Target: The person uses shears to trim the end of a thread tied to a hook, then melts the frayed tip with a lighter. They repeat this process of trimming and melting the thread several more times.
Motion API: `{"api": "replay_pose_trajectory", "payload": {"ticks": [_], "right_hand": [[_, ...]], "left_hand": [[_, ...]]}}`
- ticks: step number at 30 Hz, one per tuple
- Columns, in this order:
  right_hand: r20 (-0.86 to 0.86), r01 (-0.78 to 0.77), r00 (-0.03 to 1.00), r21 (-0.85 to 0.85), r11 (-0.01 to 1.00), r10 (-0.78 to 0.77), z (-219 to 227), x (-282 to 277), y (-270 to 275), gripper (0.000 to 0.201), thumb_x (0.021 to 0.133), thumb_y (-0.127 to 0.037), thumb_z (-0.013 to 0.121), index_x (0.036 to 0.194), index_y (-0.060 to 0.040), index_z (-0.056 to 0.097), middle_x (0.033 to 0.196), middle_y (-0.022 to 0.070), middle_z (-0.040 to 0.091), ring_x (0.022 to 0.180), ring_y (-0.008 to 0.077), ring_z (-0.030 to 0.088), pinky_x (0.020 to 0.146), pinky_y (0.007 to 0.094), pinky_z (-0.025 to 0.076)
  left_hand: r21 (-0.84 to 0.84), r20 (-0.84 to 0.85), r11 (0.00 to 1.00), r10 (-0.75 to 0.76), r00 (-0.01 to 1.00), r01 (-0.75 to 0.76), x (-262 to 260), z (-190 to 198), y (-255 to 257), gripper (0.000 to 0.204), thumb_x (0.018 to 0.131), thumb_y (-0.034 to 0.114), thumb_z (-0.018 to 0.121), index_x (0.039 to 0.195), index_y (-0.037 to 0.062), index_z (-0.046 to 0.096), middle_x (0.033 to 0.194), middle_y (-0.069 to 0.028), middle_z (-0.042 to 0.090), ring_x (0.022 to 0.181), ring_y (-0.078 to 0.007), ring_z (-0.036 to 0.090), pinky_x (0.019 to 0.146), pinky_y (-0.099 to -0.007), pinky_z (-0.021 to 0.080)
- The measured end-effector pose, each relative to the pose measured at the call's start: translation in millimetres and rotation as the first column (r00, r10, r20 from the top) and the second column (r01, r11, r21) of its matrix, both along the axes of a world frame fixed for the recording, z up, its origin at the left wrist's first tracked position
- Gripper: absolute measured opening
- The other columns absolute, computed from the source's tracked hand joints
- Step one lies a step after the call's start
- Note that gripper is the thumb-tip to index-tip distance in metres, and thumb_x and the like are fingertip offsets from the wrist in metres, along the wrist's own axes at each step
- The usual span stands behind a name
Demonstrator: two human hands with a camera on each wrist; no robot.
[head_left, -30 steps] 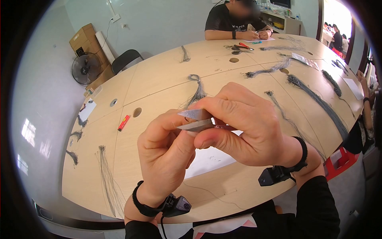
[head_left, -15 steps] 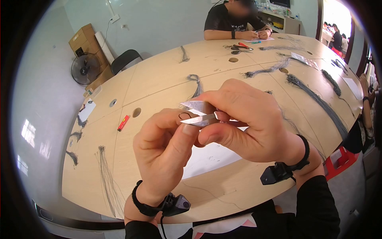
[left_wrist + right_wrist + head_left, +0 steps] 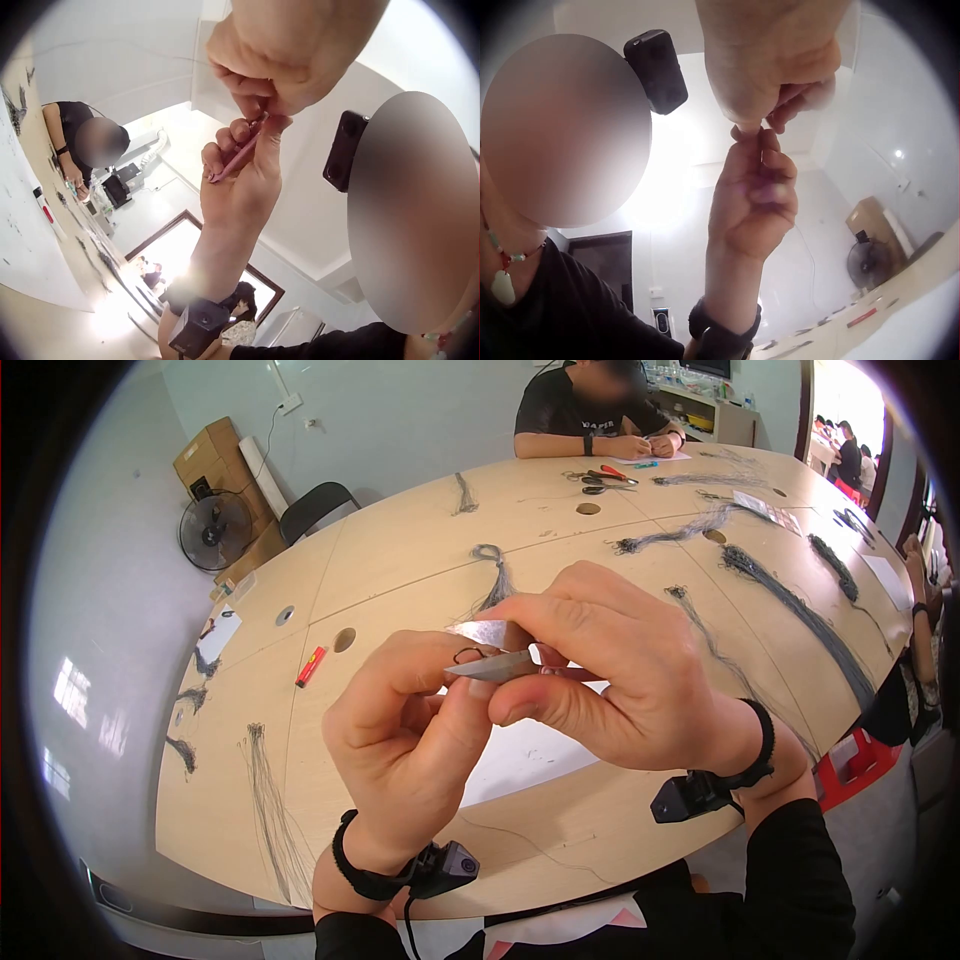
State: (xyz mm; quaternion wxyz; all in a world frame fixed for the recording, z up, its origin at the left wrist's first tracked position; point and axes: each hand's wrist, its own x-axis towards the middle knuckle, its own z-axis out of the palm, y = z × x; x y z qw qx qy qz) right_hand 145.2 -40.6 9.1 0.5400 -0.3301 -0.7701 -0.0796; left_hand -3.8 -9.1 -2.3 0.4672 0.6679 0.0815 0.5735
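Both hands meet above the middle of the table. My right hand (image 3: pixel 620 670) holds a pair of small thread snips, their pointed steel blades (image 3: pixel 500 665) apart and aimed left. Their pink handle (image 3: pixel 238 161) lies along the palm and shows in the left wrist view. Between thumb and index finger my left hand (image 3: pixel 405 725) pinches a small dark hook (image 3: pixel 467 655), whose curve shows between the two blades. The lower blade overlaps the left thumb tip in the head view. Any line on the hook is hidden by the fingers.
White paper (image 3: pixel 530 760) lies under the hands. Around it on the table (image 3: pixel 400 580) are several bundles of grey line (image 3: pixel 800 620), a red lighter-like object (image 3: pixel 311 667) and scissors (image 3: pixel 605 485). Another person (image 3: pixel 580 410) sits across. A red stool (image 3: pixel 858 765) stands right.
The blades spread wider half a second ago and now stand a little closer. The left hand has shifted slightly left, and more of the hook shows than a second ago.
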Motion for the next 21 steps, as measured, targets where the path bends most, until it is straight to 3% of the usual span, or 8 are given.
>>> {"api": "replay_pose_trajectory", "payload": {"ticks": [6, 21], "right_hand": [[0.035, -0.017, 0.999, 0.038, 0.999, 0.015, -0.9, 0.7, 3.7, 0.033, 0.066, -0.026, 0.062, 0.083, 0.0018, 0.055, 0.061, 0.0049, 0.051, 0.053, 0.0149, 0.044, 0.046, 0.0223, 0.036], [0.008, -0.016, 1.000, 0.034, 0.999, 0.016, -2.4, -1.5, 2.4, 0.032, 0.066, -0.026, 0.061, 0.082, 0.0016, 0.055, 0.062, 0.0053, 0.050, 0.053, 0.0147, 0.043, 0.045, 0.0224, 0.036]], "left_hand": [[0.029, 0.006, 0.999, 0.019, 1.000, -0.019, -0.4, -1.3, 1.0, 0.013, 0.071, -0.007, 0.050, 0.084, -0.0038, 0.051, 0.081, -0.0095, 0.052, 0.071, -0.0110, 0.051, 0.056, -0.0203, 0.045], [0.083, -0.004, 0.996, 0.035, 0.999, -0.034, -2.1, -2.2, 3.6, 0.014, 0.071, -0.006, 0.051, 0.084, -0.0030, 0.050, 0.081, -0.0092, 0.051, 0.071, -0.0115, 0.051, 0.056, -0.0219, 0.047]]}}
